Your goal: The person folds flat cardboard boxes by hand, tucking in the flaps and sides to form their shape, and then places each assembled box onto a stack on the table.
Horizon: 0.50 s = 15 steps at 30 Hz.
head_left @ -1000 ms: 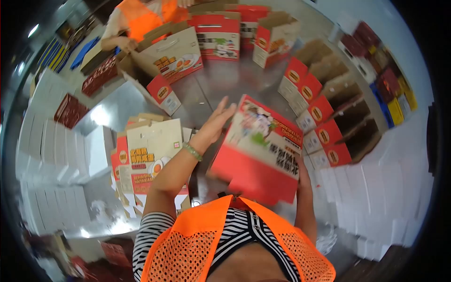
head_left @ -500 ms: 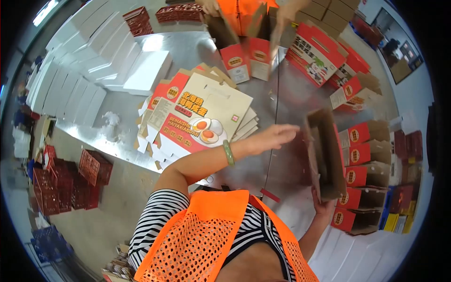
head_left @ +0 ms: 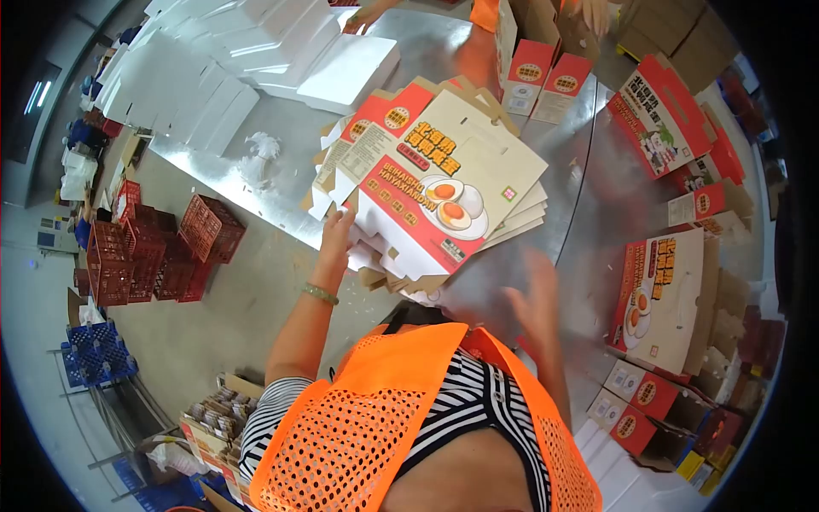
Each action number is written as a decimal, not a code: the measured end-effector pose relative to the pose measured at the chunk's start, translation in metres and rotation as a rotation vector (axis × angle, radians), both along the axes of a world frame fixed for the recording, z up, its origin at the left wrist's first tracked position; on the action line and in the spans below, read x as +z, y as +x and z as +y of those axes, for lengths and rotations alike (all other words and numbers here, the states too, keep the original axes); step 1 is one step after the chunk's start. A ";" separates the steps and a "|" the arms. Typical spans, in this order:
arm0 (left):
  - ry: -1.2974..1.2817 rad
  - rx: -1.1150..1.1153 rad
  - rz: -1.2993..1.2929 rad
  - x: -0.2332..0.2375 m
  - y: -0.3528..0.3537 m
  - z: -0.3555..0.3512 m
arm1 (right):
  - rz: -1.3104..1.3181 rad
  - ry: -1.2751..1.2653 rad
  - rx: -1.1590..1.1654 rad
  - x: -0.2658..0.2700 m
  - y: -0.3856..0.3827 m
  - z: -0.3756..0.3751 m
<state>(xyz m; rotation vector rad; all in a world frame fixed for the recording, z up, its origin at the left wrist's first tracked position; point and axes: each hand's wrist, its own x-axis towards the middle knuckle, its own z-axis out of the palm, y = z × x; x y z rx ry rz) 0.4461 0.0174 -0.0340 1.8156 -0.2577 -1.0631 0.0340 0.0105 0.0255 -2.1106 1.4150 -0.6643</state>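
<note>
steel table [head_left: 589, 196]: runs from upper left to lower right across the view and carries all the cartons.

white boxes [head_left: 213, 77]: stacked in rows over the far left part of the table, well apart from both hands.

stack of flat carton blanks [head_left: 435, 183]: lies at the middle of the table near its front edge, fanned out. the top blank faces up, with a beige panel, a red band and an egg picture.

folded carton [head_left: 661, 299]: lies on its side at the right of the table, near the right hand but not touching it.

red crates [head_left: 162, 252]: stand on the floor, left of the table.

left hand [head_left: 335, 237]: fingers stretched out and laid on the near left edge of the stack, touching the white flaps. whether a sheet is pinched cannot be told.

right hand [head_left: 533, 299]: blurred, fingers spread, holding nothing, over bare steel just right of the stack's near corner.

bracelet [head_left: 321, 293]: green, on the left wrist.

a co-worker's hand [head_left: 365, 17]: at the far table edge.
</note>
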 end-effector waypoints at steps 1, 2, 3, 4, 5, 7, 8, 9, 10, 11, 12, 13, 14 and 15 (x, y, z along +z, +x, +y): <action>0.002 -0.002 -0.002 0.004 0.005 0.000 | 0.284 -0.229 0.264 0.014 0.034 -0.019; -0.003 -0.145 0.029 0.010 0.009 -0.004 | 0.360 -0.292 0.420 0.019 0.064 -0.032; -0.005 -0.290 0.062 0.017 0.013 -0.006 | 0.437 -0.352 0.575 0.020 0.084 -0.040; 0.064 -0.241 0.106 0.027 0.008 -0.009 | 0.440 -0.350 0.569 0.006 0.094 -0.046; 0.060 -0.250 0.108 0.021 0.011 -0.004 | 0.425 -0.448 0.642 -0.021 0.101 -0.052; -0.159 -0.283 0.259 0.007 0.016 -0.001 | 0.294 -0.560 0.746 -0.062 0.104 -0.057; -0.140 -0.195 0.290 0.011 0.013 -0.006 | 0.200 -0.588 0.758 -0.068 0.097 -0.061; -0.136 -0.226 0.144 0.030 0.004 -0.010 | 0.228 -0.614 0.711 -0.067 0.090 -0.057; -0.132 -0.343 0.035 0.049 -0.004 -0.015 | 0.288 -0.703 0.681 -0.061 0.078 -0.049; -0.251 -0.459 0.090 0.056 -0.004 -0.015 | 0.288 -0.740 0.667 -0.042 0.066 -0.044; -0.261 -0.412 0.061 0.082 -0.019 -0.017 | 0.218 -0.829 0.628 -0.018 0.056 -0.043; -0.368 -0.510 -0.038 0.080 -0.002 -0.024 | 0.177 -0.852 0.538 -0.001 0.049 -0.042; -0.550 -0.415 -0.236 0.096 0.001 -0.030 | 0.097 -0.861 0.415 0.026 0.040 -0.039; -0.724 -0.292 -0.429 0.121 0.002 -0.033 | 0.003 -0.868 0.302 0.054 0.034 -0.032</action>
